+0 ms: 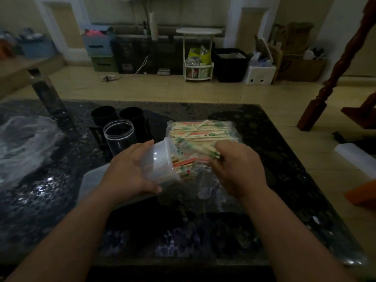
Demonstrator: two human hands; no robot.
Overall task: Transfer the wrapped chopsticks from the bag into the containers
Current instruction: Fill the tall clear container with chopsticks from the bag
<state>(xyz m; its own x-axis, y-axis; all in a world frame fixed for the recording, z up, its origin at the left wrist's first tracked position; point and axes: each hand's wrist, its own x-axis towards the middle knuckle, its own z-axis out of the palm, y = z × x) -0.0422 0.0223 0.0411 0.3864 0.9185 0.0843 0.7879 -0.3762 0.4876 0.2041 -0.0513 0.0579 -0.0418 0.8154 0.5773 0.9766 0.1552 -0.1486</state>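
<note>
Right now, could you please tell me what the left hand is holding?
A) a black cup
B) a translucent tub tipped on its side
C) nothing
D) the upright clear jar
B: the left hand grips the translucent tub, tipped with its mouth toward the bag and wrapped chopsticks showing inside; the clear jar stands untouched behind.

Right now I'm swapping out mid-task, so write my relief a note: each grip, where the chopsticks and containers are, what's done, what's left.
The left grip holds the tilted container, mouth toward the bag.
The right grip holds a bundle of wrapped chopsticks at that mouth.
Done: some chopsticks already lie inside it.
Left: most remain in the bag; the clear jar, seemingly empty, and two black cups stand behind.
</note>
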